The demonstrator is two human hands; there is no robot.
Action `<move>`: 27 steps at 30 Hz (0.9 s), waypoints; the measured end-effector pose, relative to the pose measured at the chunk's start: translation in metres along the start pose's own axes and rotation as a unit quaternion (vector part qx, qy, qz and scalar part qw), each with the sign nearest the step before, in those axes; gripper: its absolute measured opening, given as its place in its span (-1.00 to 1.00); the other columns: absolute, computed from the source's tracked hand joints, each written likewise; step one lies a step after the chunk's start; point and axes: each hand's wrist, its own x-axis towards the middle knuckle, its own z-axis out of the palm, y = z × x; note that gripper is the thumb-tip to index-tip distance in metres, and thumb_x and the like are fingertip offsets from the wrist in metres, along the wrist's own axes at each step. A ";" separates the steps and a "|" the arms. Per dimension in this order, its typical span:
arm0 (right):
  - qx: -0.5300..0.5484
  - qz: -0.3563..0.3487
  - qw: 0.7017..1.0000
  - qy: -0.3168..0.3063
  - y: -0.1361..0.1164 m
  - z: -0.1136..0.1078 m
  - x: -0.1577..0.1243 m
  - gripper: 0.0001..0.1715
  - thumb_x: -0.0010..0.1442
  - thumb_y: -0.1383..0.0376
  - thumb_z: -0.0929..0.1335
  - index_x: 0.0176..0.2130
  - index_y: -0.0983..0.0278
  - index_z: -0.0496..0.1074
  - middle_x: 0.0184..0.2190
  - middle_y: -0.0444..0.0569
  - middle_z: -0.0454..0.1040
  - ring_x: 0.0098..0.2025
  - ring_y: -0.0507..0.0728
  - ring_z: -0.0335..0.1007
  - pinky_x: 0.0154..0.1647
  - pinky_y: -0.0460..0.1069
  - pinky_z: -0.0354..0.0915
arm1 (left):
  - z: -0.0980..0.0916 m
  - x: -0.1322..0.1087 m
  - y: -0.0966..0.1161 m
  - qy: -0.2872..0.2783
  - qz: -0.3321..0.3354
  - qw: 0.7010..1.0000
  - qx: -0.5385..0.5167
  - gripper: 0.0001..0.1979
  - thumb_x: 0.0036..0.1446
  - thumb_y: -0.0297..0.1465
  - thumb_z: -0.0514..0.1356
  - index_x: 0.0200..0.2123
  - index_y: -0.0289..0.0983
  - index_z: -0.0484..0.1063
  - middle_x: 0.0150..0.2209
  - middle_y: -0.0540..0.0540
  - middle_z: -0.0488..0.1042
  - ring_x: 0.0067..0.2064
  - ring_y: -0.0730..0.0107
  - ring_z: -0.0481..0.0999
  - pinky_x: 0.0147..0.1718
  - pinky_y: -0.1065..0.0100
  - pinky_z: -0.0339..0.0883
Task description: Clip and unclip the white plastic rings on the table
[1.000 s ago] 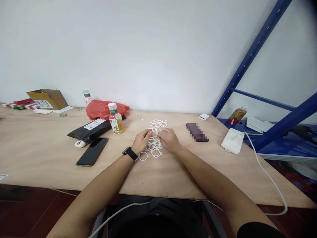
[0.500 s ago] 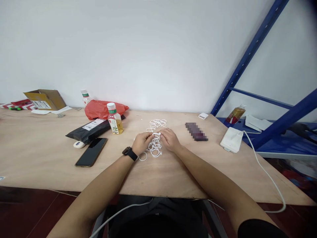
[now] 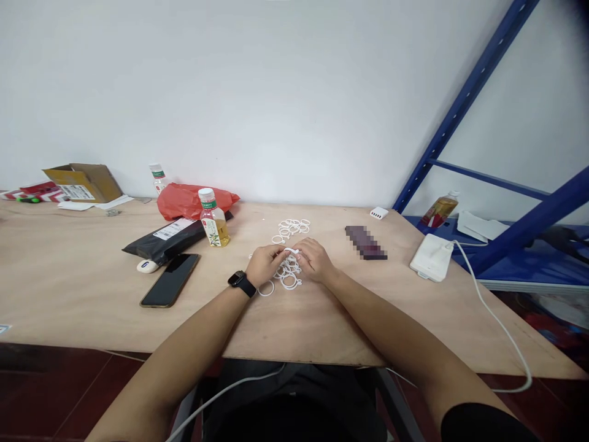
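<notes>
Between my two hands is a white curtain ring (image 3: 291,250), a plastic hoop seen nearly edge-on. My left hand (image 3: 264,263), with a black watch at its wrist, pinches the ring's left side. The right side of it is gripped by the fingers of my right hand (image 3: 315,260). Under and between the hands lies a heap of similar white rings (image 3: 289,280), some with small eyelets, partly hidden by my fingers. One loose ring (image 3: 265,288) rests by my left wrist. Beyond my hands sits a second group of rings (image 3: 294,228).
To the left are a phone (image 3: 170,281), a black parcel bag (image 3: 161,240), a drink bottle (image 3: 214,221), a red plastic bag (image 3: 184,199) and a cardboard box (image 3: 87,183). A pixelated dark object (image 3: 366,243) and a white power bank (image 3: 431,258) with a cable lie right.
The held ring has tilted and now looks flatter between my fingers. Both hands stay in nearly the same place. The view has shifted very slightly.
</notes>
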 end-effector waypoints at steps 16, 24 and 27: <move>0.010 -0.016 1.000 0.008 -0.003 0.000 0.001 -0.70 0.32 0.14 0.20 -0.28 0.24 0.39 -0.37 0.00 0.47 -0.30 0.15 0.32 -0.19 0.08 0.23 | -0.004 -0.001 0.008 -0.004 0.000 0.999 0.053 -0.65 0.27 -0.19 0.07 -0.37 -0.27 0.54 -0.43 -0.07 0.55 -0.40 0.41 0.46 -0.39 0.42 0.22; -0.003 -0.001 1.000 0.008 -0.004 -0.001 0.001 -0.73 0.31 0.19 0.19 -0.30 0.23 0.39 -0.39 -0.01 0.47 -0.31 0.15 0.32 -0.20 0.07 0.24 | -0.005 0.000 0.008 0.004 0.024 0.992 0.123 -0.63 0.28 -0.19 0.06 -0.42 -0.25 0.53 -0.44 -0.08 0.54 -0.39 0.38 0.44 -0.37 0.38 0.19; -0.003 -0.004 1.000 0.009 -0.004 -0.001 0.001 -0.74 0.30 0.19 0.19 -0.31 0.23 0.38 -0.39 -0.01 0.46 -0.31 0.15 0.32 -0.20 0.07 0.24 | -0.004 0.000 0.007 0.005 0.035 0.988 0.151 -0.63 0.28 -0.19 0.06 -0.43 -0.25 0.53 -0.45 -0.09 0.54 -0.40 0.37 0.44 -0.37 0.36 0.18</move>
